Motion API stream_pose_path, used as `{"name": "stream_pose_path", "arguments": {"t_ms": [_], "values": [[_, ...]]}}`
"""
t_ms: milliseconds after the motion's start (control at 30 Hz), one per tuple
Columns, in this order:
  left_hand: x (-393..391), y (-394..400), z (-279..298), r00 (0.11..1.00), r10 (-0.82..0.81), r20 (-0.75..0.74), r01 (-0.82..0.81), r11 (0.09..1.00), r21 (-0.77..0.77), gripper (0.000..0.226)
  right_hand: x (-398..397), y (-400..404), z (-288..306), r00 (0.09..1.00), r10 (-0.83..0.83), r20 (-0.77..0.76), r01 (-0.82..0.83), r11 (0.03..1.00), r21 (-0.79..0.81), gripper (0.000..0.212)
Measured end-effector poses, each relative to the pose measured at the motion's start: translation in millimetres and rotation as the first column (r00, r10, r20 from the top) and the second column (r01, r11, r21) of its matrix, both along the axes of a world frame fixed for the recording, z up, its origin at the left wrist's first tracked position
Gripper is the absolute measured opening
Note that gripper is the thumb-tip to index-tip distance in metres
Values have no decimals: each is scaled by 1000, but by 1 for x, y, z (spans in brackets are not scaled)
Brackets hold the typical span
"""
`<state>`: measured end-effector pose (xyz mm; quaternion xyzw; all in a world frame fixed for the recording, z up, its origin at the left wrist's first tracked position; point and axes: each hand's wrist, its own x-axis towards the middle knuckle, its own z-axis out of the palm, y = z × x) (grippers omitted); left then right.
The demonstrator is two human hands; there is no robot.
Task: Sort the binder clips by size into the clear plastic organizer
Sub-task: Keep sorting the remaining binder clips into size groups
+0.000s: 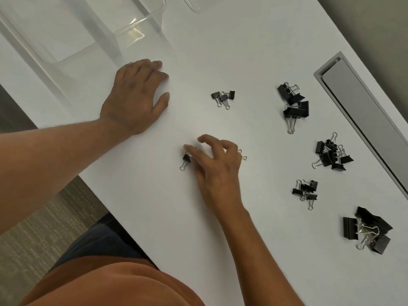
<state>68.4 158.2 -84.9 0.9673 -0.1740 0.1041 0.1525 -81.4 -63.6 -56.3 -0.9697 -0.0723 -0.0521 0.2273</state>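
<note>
White table (242,51), unlabelled binder clips (295,107), clear organizer (136,25)

Two bare forearms, no sleeves reaching wrist or elbow, no watch, bracelet or rings visible. Left hand (134,96) and right hand (217,171) both uncovered, no gloves, nails short. Below the white table (254,51), at its near edge, a rust-orange top (110,286), plain, smooth fabric, no print or seams showing. Just beside that edge, left of the orange cloth, dark blue trousers (97,246), denim-like, only a narrow wedge in view.
</note>
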Motion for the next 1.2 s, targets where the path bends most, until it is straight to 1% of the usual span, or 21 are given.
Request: {"name": "stream_pose_path", "arguments": {"t_ms": [67, 133, 200, 300, 433, 567, 633, 700, 800, 867, 1000, 1200], "values": [[0, 0, 0, 1000, 1, -4, -1, 1000, -3, 41, 2, 0, -4, 1000, -28, 14, 28, 999, -17, 21], [0, 1, 0, 1000, 4, -13, -4, 1000, -4, 42, 3, -6, -7, 990, -136, 31, 135, 991, 9, 15], [0, 1, 0, 1000, 4, -18, -4, 1000, -2, 42, 0, -17, -10, 973, -229, 9, 229, 973, 33, 13], [-1, 1, 1, 1000, 2, -16, -2, 1000, -9, 42, -7, -27, -12, 962, -273, -27, 274, 961, 40, 14], [-1, 0, 1, 1000, 1, -13, -2, 1000, -9, 42, -14, -28, -12, 959, -277, 61, 279, 960, -20, 22], [-1, 0, 2, 1000, 4, 2, -4, 1000, -7, 41, -26, -31, -15, 923, -374, 89, 377, 926, -8, 26], [-1, 0, 2, 1000, 1, 4, -1, 1000, -9, 41, -30, -29, -13, 921, -375, 101, 373, 927, 42, 28], [-1, -1, 2, 1000, 1, 2, -1, 1000, -6, 41, -30, -22, -8, 947, -301, 109, 292, 952, 90, 31], [0, -1, 2, 1000, -1, -3, 1, 1000, -9, 42, -19, -5, -6, 978, -179, 106, 177, 984, 23, 29], [-1, 0, 3, 1000, 0, -2, 0, 1000, -15, 42, -7, 2, -11, 983, -158, 93, 158, 987, 5, 23], [-1, 0, 3, 1000, 1, -8, -2, 1000, -20, 42, 23, 5, -15, 978, -191, 87, 194, 981, -24, 16], [-1, 0, 3, 1000, -8, 1, 8, 1000, -15, 42, 84, -8, -14, 936, -323, 137, 333, 941, -54, 17]]}}
